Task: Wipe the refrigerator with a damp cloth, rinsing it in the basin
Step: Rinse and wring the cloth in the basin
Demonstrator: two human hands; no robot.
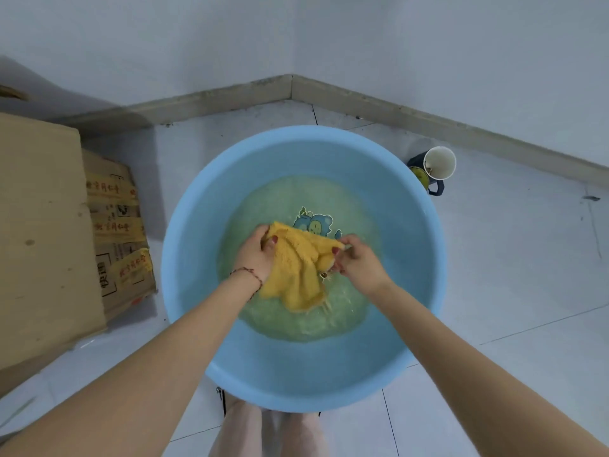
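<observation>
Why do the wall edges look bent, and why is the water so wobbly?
In the head view, the wide-angle lens bends the grey skirting board and stretches the forearms near the bottom corners. The water in the round blue plastic basin ripples, blurring the bottom beneath the yellow fluffy cloth gripped by the left hand and right hand. Light is soft; the brown cardboard box casts a faint shadow.

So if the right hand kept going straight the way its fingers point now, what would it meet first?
The right hand points left, toward the other hand, and already pinches the yellow cloth, so it meets more cloth first. Past that comes the left hand, gripping the cloth's other end above the basin. Depth is uncertain.
</observation>
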